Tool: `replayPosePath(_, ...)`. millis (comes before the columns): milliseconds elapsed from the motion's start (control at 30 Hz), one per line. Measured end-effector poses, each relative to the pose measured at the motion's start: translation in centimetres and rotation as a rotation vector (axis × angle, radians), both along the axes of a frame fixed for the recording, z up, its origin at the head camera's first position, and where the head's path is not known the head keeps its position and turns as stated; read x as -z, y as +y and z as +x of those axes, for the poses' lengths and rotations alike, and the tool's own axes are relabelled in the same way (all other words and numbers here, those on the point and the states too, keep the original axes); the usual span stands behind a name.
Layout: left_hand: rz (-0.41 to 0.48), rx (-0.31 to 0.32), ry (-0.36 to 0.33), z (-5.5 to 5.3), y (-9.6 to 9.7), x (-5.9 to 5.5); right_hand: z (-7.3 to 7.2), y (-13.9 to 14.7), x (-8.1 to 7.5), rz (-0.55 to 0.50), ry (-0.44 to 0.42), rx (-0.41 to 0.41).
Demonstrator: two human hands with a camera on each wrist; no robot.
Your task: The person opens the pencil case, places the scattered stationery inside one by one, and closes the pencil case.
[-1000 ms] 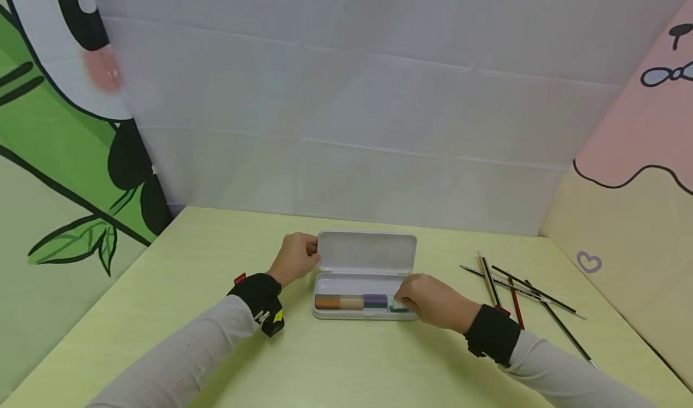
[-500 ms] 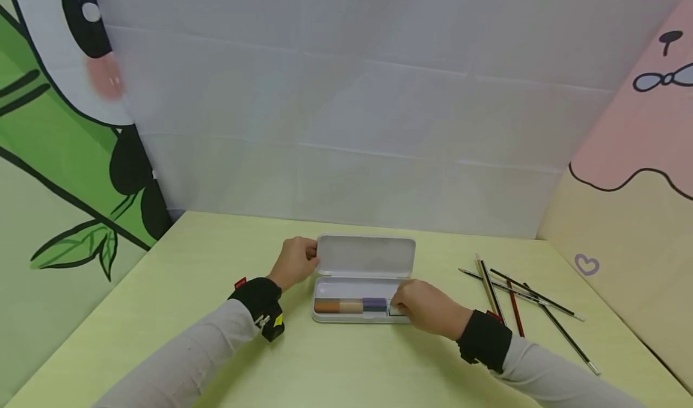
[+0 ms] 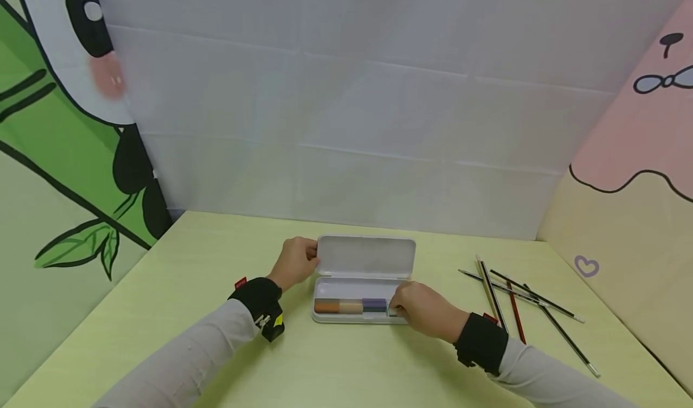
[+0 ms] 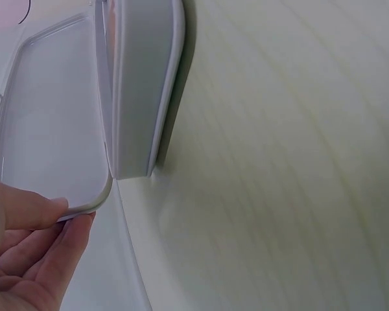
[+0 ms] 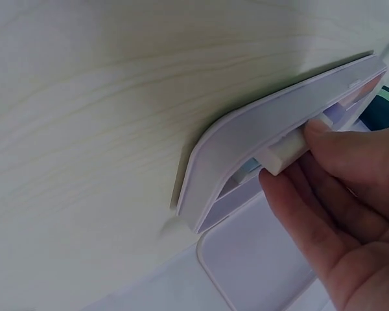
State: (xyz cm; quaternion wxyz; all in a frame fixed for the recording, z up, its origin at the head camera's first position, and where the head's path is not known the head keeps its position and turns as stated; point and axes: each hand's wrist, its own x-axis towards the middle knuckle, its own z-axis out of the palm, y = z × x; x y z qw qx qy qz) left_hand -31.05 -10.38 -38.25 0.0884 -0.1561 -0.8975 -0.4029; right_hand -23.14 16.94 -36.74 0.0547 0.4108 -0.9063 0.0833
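Observation:
A white pencil case (image 3: pixel 346 319) stands on the table with its lid (image 3: pixel 365 256) raised. My left hand (image 3: pixel 295 262) pinches the lid's left edge between thumb and fingers, which the left wrist view shows close up at the lid's corner (image 4: pixel 84 206). Over the right end of the case, my right hand (image 3: pixel 430 312) pinches an off-white block that looks like an eraser (image 5: pixel 285 154), tilted at the case's opening. Beside it in the case lie an orange block (image 3: pixel 327 306), a tan block (image 3: pixel 351 306) and a purple block (image 3: pixel 375 305). Something pale teal (image 5: pixel 246 170) shows beneath the eraser.
Several pencils lie crossed in a loose pile to the right, among them a red pencil (image 3: pixel 516 312) and a black pencil (image 3: pixel 560 339). The right forearm passes close in front of them. A white sheet (image 3: pixel 346 125) hangs behind the table (image 3: pixel 335 366), with printed panels on both sides.
My right hand has shifted slightly left over the case, covering more of its right end. The left hand keeps its hold on the lid.

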Motion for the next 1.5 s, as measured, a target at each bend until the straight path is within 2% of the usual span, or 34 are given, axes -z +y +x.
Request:
replayPosePath(167,0.007,0.006,0.006,0.0,0.0,0.0,-0.2,0.1,0.2,-0.023,0.004,-0.012)
replayPosePath(633,-0.009,-0.009,-0.014,0.0,0.2,-0.1,-0.1,0.7,0.2,-0.016,0.021,0.020)
replayPosePath(900,0.006,-0.002,0.010,0.0,0.2,0.1,0.0,1.1,0.7,-0.071,0.008,0.035)
replayPosePath(1100,0.011,0.011,0.028,0.0,0.1,0.3,0.3,2.2,1.0,-0.096,-0.008,0.110)
replayPosePath(1200,0.003,0.025,0.050,0.0,0.1,0.4,0.3,3.3,0.8,-0.108,0.015,0.150)
replayPosePath(1333,-0.003,0.037,0.071,0.0,0.0,0.1,-0.1,5.5,0.2,-0.136,0.071,0.192)
replayPosePath(1500,-0.001,0.039,0.071,0.2,-0.2,-0.1,-0.2,9.2,-0.4,-0.158,0.092,0.306)
